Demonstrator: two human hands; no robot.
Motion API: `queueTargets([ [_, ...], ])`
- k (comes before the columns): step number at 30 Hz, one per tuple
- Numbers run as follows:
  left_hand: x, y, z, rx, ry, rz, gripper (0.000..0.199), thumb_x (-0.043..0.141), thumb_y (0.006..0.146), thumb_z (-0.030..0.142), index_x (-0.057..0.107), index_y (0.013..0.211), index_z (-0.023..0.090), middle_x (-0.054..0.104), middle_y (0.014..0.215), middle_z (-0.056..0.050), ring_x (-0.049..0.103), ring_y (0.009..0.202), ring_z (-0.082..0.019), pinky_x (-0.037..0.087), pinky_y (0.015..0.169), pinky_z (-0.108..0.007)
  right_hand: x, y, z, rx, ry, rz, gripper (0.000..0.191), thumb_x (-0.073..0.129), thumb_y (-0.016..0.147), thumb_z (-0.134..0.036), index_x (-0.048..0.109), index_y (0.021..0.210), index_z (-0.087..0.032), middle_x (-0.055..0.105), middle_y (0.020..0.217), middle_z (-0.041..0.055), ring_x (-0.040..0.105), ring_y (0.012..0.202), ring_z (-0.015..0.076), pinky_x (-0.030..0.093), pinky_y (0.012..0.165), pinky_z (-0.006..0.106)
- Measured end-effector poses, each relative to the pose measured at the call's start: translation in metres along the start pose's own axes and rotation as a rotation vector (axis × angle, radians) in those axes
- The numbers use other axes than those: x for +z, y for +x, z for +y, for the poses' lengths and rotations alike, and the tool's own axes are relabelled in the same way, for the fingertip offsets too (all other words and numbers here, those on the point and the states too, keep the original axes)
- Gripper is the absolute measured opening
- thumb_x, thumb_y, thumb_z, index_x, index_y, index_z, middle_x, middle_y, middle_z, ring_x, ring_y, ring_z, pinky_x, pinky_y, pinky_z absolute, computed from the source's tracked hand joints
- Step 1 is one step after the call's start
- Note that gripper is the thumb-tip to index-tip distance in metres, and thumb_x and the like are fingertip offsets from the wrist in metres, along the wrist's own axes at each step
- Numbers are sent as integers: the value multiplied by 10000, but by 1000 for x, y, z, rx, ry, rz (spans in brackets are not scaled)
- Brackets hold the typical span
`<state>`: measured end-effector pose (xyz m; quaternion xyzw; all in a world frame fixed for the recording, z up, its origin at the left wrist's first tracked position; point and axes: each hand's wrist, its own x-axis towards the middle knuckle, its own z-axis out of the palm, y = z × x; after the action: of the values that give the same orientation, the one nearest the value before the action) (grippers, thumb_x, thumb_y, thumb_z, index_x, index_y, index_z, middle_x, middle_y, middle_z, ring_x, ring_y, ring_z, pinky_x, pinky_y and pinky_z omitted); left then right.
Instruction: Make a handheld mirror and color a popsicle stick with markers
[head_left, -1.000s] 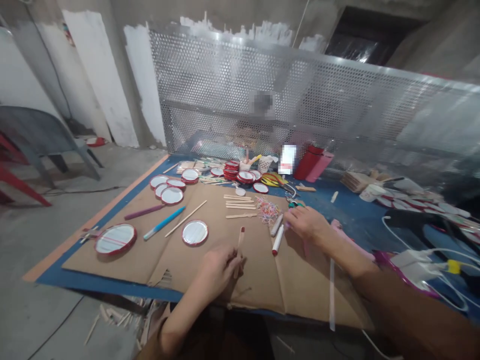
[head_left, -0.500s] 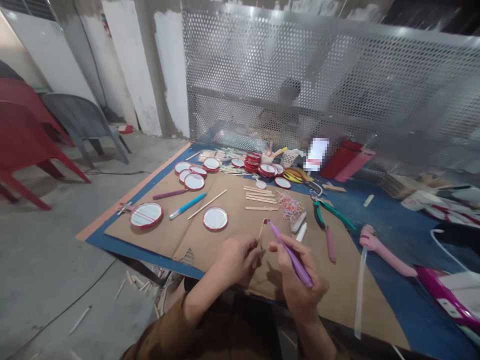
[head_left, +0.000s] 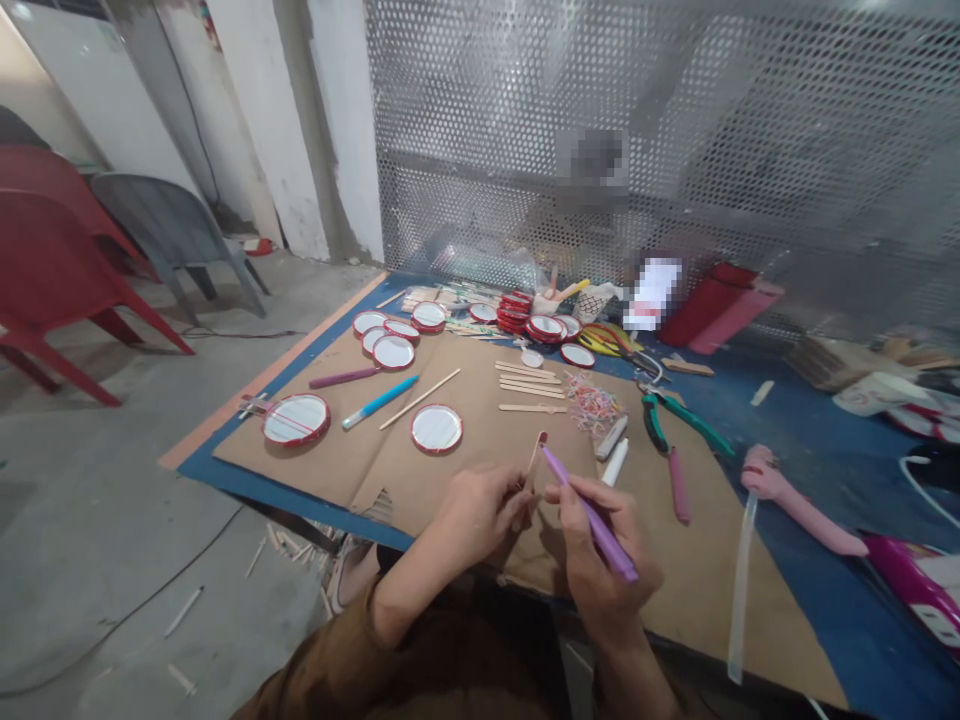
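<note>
My left hand (head_left: 480,512) is shut on a thin wooden craft stick (head_left: 533,468) with a red-marked tip, holding it upright. My right hand (head_left: 604,555) grips a purple marker (head_left: 596,520), whose tip is right by the top of the stick. Both hands sit over a brown cardboard sheet (head_left: 495,360). Nearest them lie two white markers (head_left: 615,462) and a heap of small coloured rubber bands (head_left: 594,405). Further left is a round mirror with a red rim (head_left: 436,428). Several flat craft sticks (head_left: 529,381) lie side by side beyond the hands.
Green-handled pliers (head_left: 675,422) and a pink tube (head_left: 795,510) lie on the blue mat (head_left: 810,590) to the right. More red-rimmed mirrors sit at the far left and back. A perforated metal screen (head_left: 600,90) rises behind, with plastic chairs (head_left: 169,230) on the concrete floor at left.
Since one second ago, my right hand has come in from the right, now holding the purple marker against the stick. Over the last half second the hands barely moved, and the view shifted slightly.
</note>
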<state>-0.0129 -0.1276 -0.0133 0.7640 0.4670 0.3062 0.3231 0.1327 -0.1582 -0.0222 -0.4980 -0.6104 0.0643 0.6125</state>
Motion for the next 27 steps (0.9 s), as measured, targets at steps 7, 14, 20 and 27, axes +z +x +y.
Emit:
queueTargets([
  [7, -1, 0, 1, 8, 29, -4, 194, 555, 895, 173, 584, 704, 199, 648, 739, -3, 589, 735, -161, 381, 650, -232, 0, 4, -1, -10, -29, -17, 113, 663, 870, -275, 664, 942, -189, 719, 786, 32, 700, 665, 157, 580, 663, 282],
  [14, -2, 0, 2, 3, 56, -1, 190, 557, 896, 185, 581, 709, 201, 651, 743, -5, 583, 722, -158, 372, 628, -228, 0, 2, 0, 34, -28, -41, 120, 657, 875, -282, 657, 951, -189, 716, 813, 39, 697, 701, 162, 580, 707, 302],
  [20, -2, 0, 1, 0, 17, -14, 201, 550, 895, 178, 581, 698, 203, 661, 734, 0, 599, 736, -158, 385, 655, -232, -1, 2, 0, 32, -17, 7, 126, 661, 869, -276, 661, 947, -177, 714, 782, 40, 682, 643, 154, 567, 636, 279],
  [27, -3, 1, 3, -11, 26, -23, 196, 565, 891, 165, 579, 699, 196, 656, 736, -3, 600, 738, -160, 384, 656, -231, 0, 4, 0, 52, -23, -16, 125, 658, 869, -276, 663, 948, -179, 710, 774, 32, 673, 629, 142, 553, 610, 252],
])
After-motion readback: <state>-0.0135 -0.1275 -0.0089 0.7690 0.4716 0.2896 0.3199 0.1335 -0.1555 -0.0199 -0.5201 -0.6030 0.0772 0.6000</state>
